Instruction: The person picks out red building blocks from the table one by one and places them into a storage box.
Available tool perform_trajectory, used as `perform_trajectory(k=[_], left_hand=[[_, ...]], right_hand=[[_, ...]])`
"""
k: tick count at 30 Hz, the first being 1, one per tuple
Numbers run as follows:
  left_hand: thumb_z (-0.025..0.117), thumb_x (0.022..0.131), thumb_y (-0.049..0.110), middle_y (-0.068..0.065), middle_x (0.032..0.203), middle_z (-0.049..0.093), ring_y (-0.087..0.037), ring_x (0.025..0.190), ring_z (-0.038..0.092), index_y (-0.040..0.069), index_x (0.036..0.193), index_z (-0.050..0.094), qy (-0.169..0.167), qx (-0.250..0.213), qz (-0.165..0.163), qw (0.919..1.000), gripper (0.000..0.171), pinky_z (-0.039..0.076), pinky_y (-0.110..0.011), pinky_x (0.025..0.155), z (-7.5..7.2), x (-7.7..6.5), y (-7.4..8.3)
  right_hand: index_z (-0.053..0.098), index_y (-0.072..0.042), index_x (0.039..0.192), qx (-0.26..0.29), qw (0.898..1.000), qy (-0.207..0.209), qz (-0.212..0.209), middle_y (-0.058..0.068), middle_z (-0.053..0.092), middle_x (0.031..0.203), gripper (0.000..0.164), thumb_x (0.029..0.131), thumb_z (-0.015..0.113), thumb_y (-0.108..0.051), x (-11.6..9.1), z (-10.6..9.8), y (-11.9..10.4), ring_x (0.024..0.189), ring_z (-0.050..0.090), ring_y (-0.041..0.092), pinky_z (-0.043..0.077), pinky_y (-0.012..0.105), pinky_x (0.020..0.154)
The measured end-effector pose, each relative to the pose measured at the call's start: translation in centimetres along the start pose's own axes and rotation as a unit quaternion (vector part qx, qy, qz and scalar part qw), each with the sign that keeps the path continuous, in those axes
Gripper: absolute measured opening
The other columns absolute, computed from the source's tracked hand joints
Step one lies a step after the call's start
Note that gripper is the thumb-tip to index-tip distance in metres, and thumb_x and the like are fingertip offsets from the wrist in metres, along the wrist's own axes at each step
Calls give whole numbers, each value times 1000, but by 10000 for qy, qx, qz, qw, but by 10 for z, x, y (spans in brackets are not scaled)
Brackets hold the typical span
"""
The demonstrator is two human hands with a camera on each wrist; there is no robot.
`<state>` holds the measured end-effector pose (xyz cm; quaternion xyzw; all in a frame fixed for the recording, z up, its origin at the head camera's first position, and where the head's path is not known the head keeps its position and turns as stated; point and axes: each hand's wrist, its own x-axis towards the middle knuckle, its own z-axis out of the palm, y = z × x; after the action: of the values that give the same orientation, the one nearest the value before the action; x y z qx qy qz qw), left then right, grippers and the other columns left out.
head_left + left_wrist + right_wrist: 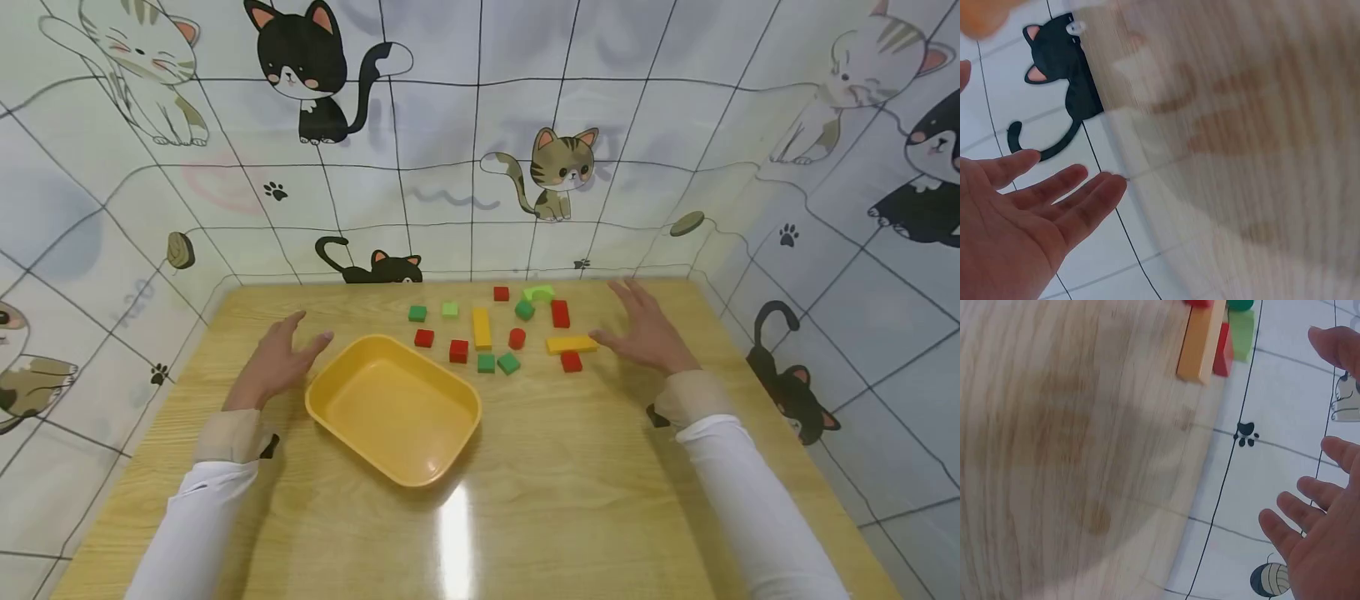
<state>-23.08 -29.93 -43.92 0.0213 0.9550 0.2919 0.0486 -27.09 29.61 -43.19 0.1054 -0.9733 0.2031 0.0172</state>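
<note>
My left hand (277, 358) hovers by the left corner of a yellow plastic basin (393, 408), fingers spread and holding nothing. The basin has only its bare floor showing. On the other side, my right hand (645, 329) is also spread, its thumb right by the end of a long yellow block (572, 344). A red block (571, 362) lies against that yellow one. In the right wrist view, the yellow block (1200, 347) shows beyond the thumb, beside a red and a light green block. The left wrist view has the left palm (1010, 237) turned up.
Several toy blocks lie scattered behind the basin, among them an upright yellow block (482, 328), a red cylinder (517, 338), a green block (524, 309) and a light green arch (538, 292). Cat-patterned sheeting (450, 192) rises around the wooden table (562, 483).
</note>
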Motion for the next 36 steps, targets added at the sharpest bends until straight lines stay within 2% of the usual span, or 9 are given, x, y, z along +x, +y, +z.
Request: perform_trajectory(k=[4, 8, 16, 21, 25, 28, 31, 33, 36], left_hand=[[41, 100, 69, -35, 154, 38, -53, 133, 48, 0, 161, 22, -150, -151, 117, 9997, 93, 44, -67, 105, 7, -8, 8], [44, 103, 63, -31, 141, 54, -45, 122, 59, 0, 153, 39, -75, -202, 265, 9994, 81, 51, -60, 100, 14, -16, 17], [46, 107, 47, -20, 104, 70, -29, 89, 65, -1, 132, 61, 344, -19, 525, 9980, 56, 54, -41, 77, 25, -25, 27], [43, 109, 43, -8, 72, 57, -20, 63, 50, 4, 101, 67, 760, 277, 625, 9948, 47, 40, -32, 59, 33, -26, 26], [41, 110, 39, -2, 60, 38, -17, 54, 37, 10, 77, 53, 1025, 478, 739, 9908, 46, 30, -30, 52, 40, -27, 24], [43, 110, 33, -2, 59, 38, -18, 53, 38, 11, 73, 48, 1223, 535, 880, 9871, 43, 30, -30, 51, 44, -26, 24], [46, 109, 27, -3, 59, 40, -19, 54, 41, 11, 75, 50, 1391, 588, 1015, 9833, 38, 31, -30, 52, 46, -25, 24], [48, 108, 25, -2, 59, 40, -19, 55, 41, 11, 75, 51, 1474, 597, 1070, 9815, 36, 31, -30, 53, 47, -24, 25], [49, 108, 24, -2, 59, 37, -19, 55, 40, 11, 75, 50, 1502, 548, 1101, 9810, 36, 31, -29, 54, 48, -24, 26]], right_hand=[[19, -16, 164, 161, 9997, -112, -110, 21, 14, 170, 101, 89, 71, -59, -2, 4, -10, 153, 20, 50, 27, 75, 115], [20, -18, 164, 242, 9994, -236, -29, 20, 19, 169, 101, 88, 74, -56, -5, 9, -18, 152, 24, 48, 28, 72, 117], [29, -10, 160, 391, 9972, -482, 418, 24, 31, 162, 96, 87, 76, -51, -14, 28, -40, 147, 34, 45, 33, 64, 118], [39, 0, 152, 166, 9976, -527, 426, 26, 43, 153, 85, 90, 74, -46, -21, 40, -47, 139, 44, 44, 38, 60, 117], [46, 6, 144, 126, 9971, -515, 544, 26, 52, 143, 77, 92, 73, -45, -25, 46, -51, 128, 52, 42, 44, 58, 112], [52, 9, 136, 112, 9964, -479, 684, 26, 58, 132, 71, 92, 72, -43, -25, 49, -53, 117, 57, 40, 49, 55, 105], [58, 9, 124, 144, 9953, -483, 824, 22, 64, 108, 61, 92, 72, -40, -24, 52, -55, 94, 60, 32, 55, 44, 85], [61, 7, 111, 224, 9940, -483, 951, 15, 61, 91, 50, 92, 72, -38, -22, 55, -58, 79, 56, 26, 50, 36, 68], [60, 1, 90, 370, 9926, -368, 1093, 8, 51, 76, 40, 92, 72, -37, -20, 59, -61, 67, 48, 21, 37, 28, 57]])
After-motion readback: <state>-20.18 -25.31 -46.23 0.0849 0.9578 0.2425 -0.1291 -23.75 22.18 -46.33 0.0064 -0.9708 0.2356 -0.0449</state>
